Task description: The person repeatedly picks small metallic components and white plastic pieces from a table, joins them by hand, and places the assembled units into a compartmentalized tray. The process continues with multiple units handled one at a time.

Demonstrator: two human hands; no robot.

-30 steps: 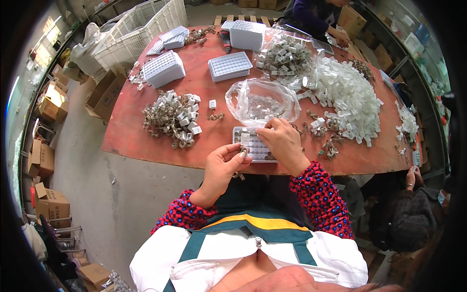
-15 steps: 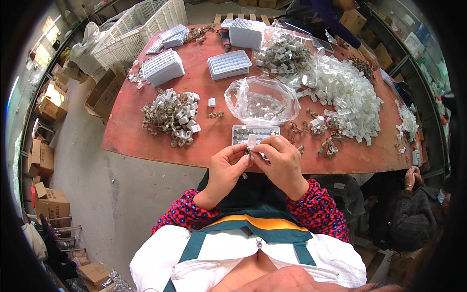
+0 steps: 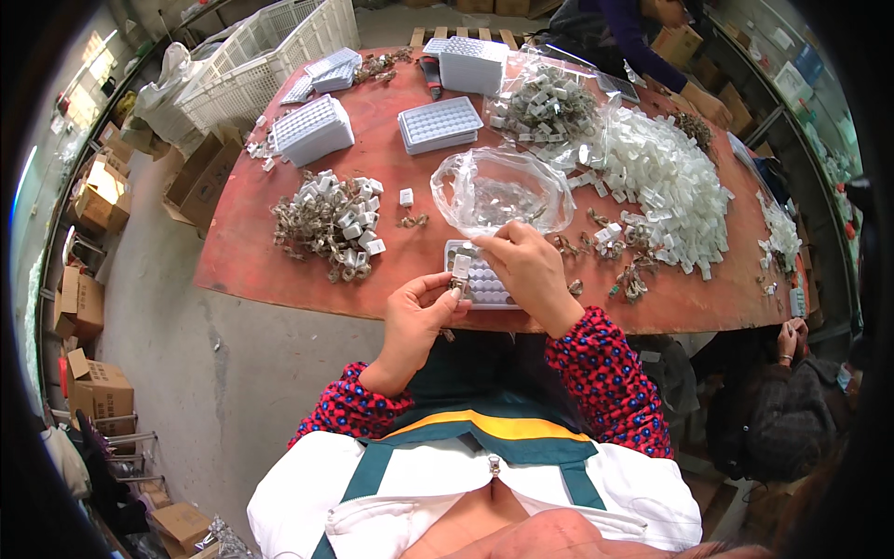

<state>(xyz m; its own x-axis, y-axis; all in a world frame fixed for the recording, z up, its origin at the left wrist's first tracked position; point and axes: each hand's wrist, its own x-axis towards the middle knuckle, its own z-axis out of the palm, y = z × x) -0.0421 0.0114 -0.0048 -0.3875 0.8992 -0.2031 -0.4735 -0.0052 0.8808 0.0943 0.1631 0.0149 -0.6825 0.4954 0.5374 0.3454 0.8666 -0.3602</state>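
My left hand is closed at the table's near edge. Between its thumb and fingers it pinches a small white plastic housing with a metal or wire part below. My right hand reaches over a white tray with rows of round hollows, its fingertips pinched at the far side; whatever they hold, if anything, is too small to make out. The hand hides much of the tray. Just beyond lies an open clear plastic bag with small pieces inside.
Left lies a pile of white housings with brownish wires; right, a large heap of white plastic pieces. Stacked white trays stand farther back beside a white crate. A co-worker's arm reaches in at the far right; another person sits at right.
My right hand has left the housing and moved up over the tray's far side. My left hand has shifted slightly left, still holding the housing. The far co-worker's arm has moved.
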